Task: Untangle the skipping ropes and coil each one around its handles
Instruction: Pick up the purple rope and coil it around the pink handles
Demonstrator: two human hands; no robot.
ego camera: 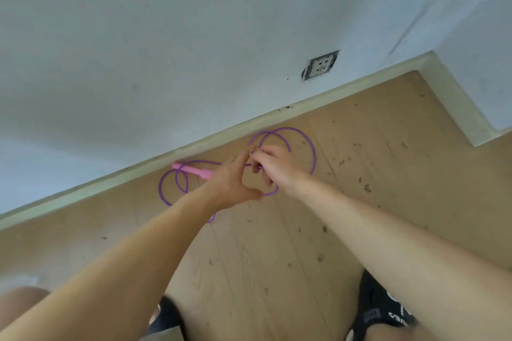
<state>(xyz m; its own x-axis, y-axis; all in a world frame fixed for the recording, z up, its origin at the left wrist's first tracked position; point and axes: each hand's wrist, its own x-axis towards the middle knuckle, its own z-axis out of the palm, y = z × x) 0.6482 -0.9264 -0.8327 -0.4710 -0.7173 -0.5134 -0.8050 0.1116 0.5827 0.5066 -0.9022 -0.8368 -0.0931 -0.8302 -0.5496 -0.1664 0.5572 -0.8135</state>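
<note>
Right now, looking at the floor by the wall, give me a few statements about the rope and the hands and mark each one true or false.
1. The purple rope lies in loose loops on the wooden floor. True.
2. The pink handle lies near the skirting board. True.
3. The rope is coiled neatly around the handle. False: it is spread in loops.
4. Only the left hand reaches the rope. False: the right hand pinches it too.
5. A wall socket sits above the skirting. True.

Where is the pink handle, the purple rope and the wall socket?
pink handle (191, 170), head view, middle of the grip.
purple rope (312, 152), head view, right side of the big loop.
wall socket (320, 65), head view, centre of its white face.
</note>
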